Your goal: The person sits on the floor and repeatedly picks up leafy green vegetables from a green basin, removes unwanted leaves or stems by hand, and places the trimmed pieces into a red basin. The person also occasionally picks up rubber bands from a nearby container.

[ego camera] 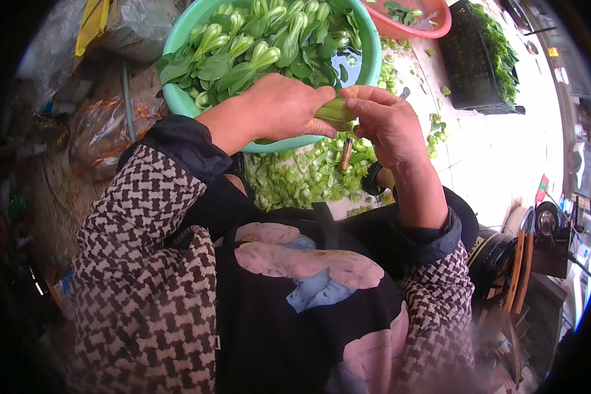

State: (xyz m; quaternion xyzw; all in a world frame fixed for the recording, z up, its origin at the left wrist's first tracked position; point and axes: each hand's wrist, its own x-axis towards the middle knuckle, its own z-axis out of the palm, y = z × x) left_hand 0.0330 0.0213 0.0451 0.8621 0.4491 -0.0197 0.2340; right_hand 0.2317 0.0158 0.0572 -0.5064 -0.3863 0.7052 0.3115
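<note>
A head of bok choy (334, 113) is in my left hand (280, 106), its pale green stalks pointing to the right. My right hand (386, 118) pinches the stalk end with thumb and forefinger, the other fingers curled. Just below the fingers shows a tool's wooden handle (346, 156), probably a knife's; whether it rests on the cuttings or hangs from the right hand I cannot tell. Both hands are over the near rim of a green plastic basin (373, 47). Water and many heads of bok choy (256, 61) fill it.
Pale green vegetable trimmings (300, 177) are heaped on the tiled floor between my feet. Beyond stand a red plastic basin (423, 30) with some greens and a black crate (473, 64) of leafy greens. Plastic bags (108, 130) lie at left; a wooden-armed chair (517, 271) stands at right.
</note>
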